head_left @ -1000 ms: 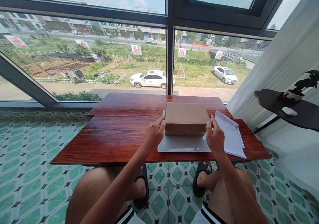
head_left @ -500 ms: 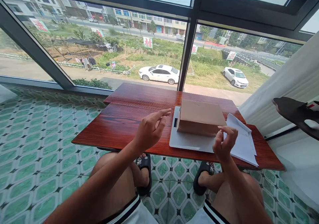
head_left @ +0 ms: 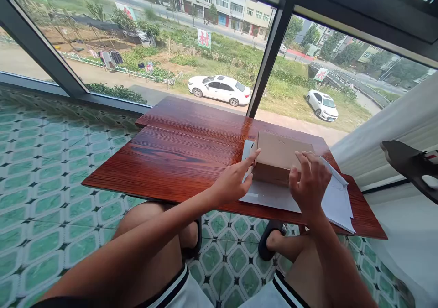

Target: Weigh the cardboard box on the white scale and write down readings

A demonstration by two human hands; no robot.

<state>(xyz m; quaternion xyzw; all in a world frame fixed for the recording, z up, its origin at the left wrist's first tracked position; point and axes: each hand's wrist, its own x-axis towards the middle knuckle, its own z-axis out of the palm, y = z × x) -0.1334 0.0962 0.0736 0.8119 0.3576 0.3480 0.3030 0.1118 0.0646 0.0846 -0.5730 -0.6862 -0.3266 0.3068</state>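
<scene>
A closed brown cardboard box [head_left: 282,149] lies on a flat silver-grey board or device [head_left: 270,196] on the table. My left hand [head_left: 234,180] is at the box's left side, fingers stretched out and thumb apart, with the fingertips at its left edge. Over the box's right front part is my right hand [head_left: 310,178], its fingers spread and slightly bent near the top face. Whether either hand presses on the cardboard, I cannot tell. White paper sheets [head_left: 337,198] lie to the right of the box, partly behind my right hand.
The dark red wooden table [head_left: 164,162] stands against large windows with a dark frame [head_left: 270,52]. A white curtain [head_left: 393,125] hangs at the right, with a dark object [head_left: 407,162] in front of it. My knees are under the table's front edge.
My left hand has moved right to the box's left side. My right hand has opened from curled fingers and come over the box's right front. The view has tilted down slightly.
</scene>
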